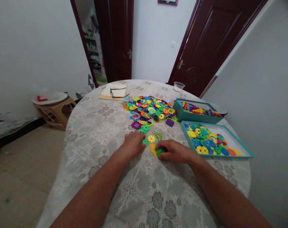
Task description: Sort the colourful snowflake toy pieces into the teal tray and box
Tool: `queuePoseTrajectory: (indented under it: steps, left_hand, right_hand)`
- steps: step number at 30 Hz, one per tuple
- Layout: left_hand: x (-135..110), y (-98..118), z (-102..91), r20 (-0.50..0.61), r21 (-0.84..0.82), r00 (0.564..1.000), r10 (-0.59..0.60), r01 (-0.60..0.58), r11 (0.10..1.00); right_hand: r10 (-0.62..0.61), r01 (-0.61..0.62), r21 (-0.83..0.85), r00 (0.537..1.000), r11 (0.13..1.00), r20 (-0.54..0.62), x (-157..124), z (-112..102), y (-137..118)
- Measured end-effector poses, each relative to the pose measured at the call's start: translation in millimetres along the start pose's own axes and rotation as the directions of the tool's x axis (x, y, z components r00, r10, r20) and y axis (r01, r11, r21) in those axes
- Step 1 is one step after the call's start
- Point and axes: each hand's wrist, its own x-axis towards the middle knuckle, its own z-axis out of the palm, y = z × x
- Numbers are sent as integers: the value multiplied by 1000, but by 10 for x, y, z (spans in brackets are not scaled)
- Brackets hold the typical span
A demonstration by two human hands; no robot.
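Observation:
My left hand (135,143) rests on the tablecloth with its fingers curled down at a green notched plastic disc (146,141). To its right, my right hand (174,150) has its thumb and fingers closed around another green disc (160,152). Yellow discs (153,148) lie against that one on its left. Between and just beyond the hands are a single yellow disc (151,138) and a light-green openwork piece (157,135). Past my left hand sit a green disc (144,128) and a purple one (136,125). The left fingertips are partly hidden.
Farther back spreads a heap of colourful discs (148,107). On the right stand a teal box (198,117) of small pieces and a teal-rimmed tray (238,139) holding sorted discs. Glasses (119,92) lie on a notebook (108,90); a clear plastic tub (179,86) stands at the far edge.

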Motion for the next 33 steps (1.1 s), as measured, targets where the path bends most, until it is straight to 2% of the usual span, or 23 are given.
queuePoseTrajectory:
  steps: [4, 7, 12, 16, 21, 30, 33]
  left_hand:
    - [-5, 30, -44, 10, 1, 1000, -17, 17, 1000]
    - [-19, 47, -61, 9, -24, 1000, -25, 25, 999]
    - [-38, 44, -49, 2, -50, 1000, -12, 12, 999]
    - [-31, 11, -28, -29, -68, 1000, -4, 2, 998]
    - [-15, -21, -10, -38, -63, 999, 9, -11, 998]
    - [-100, -5, -56, -33, -134, 999, 32, -36, 990]
    - [-166, -31, -93, -8, -236, 995, 104, -103, 966]
  right_hand:
    - [31, -35, -63, 998, 997, -57, 34, 44, -72]
    - [4, -13, -111, 997, 994, -75, 32, 53, -134]
    - [-33, 31, -51, 999, 998, -41, 26, 90, -211]
    - [32, -32, 4, 995, 999, -98, 50, 148, -207]
    - [115, -122, -20, 971, 992, -208, 126, 224, -161]
    - [163, -180, -51, 957, 982, -240, 175, 251, -220]
    - [190, -210, -57, 950, 976, -247, 170, 244, -240]
